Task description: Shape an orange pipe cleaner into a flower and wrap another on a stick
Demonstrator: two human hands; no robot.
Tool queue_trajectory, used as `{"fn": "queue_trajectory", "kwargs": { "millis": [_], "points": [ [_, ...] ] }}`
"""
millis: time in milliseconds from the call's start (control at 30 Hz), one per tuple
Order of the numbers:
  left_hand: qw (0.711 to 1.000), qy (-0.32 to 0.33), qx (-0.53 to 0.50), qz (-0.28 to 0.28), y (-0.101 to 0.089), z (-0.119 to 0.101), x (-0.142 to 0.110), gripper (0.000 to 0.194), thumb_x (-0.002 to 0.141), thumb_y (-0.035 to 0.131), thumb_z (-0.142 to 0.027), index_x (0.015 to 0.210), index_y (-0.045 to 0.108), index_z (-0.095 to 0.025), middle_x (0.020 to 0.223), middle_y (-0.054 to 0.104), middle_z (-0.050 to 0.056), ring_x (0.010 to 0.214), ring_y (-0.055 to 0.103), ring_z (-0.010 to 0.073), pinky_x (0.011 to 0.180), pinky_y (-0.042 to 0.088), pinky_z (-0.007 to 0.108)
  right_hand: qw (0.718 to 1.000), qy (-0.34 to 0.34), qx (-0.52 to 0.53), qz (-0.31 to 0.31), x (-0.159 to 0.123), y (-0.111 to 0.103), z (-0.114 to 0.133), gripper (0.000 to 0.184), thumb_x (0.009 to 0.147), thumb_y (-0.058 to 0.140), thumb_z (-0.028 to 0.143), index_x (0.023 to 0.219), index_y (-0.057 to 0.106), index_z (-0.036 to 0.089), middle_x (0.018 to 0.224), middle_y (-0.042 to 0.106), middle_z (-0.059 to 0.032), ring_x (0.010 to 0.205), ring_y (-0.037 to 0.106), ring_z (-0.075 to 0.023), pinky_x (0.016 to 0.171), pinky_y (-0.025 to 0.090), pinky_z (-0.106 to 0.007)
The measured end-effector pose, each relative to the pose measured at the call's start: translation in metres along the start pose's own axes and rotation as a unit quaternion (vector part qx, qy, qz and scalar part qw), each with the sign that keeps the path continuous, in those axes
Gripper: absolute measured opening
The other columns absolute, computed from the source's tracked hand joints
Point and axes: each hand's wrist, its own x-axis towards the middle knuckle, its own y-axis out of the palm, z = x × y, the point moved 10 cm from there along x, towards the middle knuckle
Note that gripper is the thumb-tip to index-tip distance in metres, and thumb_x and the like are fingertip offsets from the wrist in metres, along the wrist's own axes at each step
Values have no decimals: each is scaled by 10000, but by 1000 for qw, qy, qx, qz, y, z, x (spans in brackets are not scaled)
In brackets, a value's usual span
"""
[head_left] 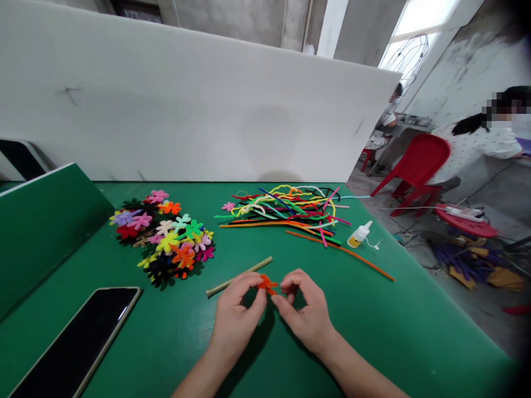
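A small orange pipe-cleaner flower (267,284) is pinched by my left hand (238,309) between thumb and fingertips. My right hand (309,312) is at the flower's right side, fingers curled, with the thumb tip against a lower petal. Behind my left hand a thin tan stick (259,265) lies slanted on the table, partly hidden by the fingers. Farther back is a tangle of many-coloured pipe cleaners (286,207). One orange pipe cleaner (360,258) lies apart, toward the right. A pile of fuzzy, many-coloured flowers (170,240) sits to the left.
A small white glue bottle (360,235) with a yellow label stands uncapped at the right. A phone (78,342) lies at the front left of the green table (373,342). A white partition (199,105) borders the back. Beyond the right edge, a person sits near a red chair (421,160).
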Motion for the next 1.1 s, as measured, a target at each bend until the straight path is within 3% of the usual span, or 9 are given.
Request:
{"fn": "queue_trajectory", "kwargs": {
  "millis": [233, 400, 1100],
  "points": [
    [998, 27, 37, -32, -3, 0, -4, 106, 684, 543, -90, 730, 595, -170, 748, 643, 41, 718, 609, 155, 663, 503, 271, 999, 12, -25, 20, 0, 7, -2, 12, 740, 542, 161, 749, 537, 166, 660, 525, -3, 533, 445, -100, 505, 385, -216],
    [996, 57, 63, -41, -4, -4, -6, 119, 672, 548, -97, 742, 595, -182, 750, 650, 37, 736, 614, 165, 667, 511, 285, 999, 11, -41, 32, 0, 9, 1, 97, 787, 476, 176, 710, 536, 171, 631, 520, -2, 561, 460, -113, 534, 381, -225],
    [998, -11, 24, -48, -4, 5, -7, 88, 642, 562, -103, 672, 594, -180, 757, 660, 43, 723, 627, 172, 647, 514, 283, 997, 7, -56, 58, -2, 11, 7, 148, 820, 409, 196, 685, 465, 181, 620, 460, 4, 573, 436, -122, 542, 359, -235]
  ]
}}
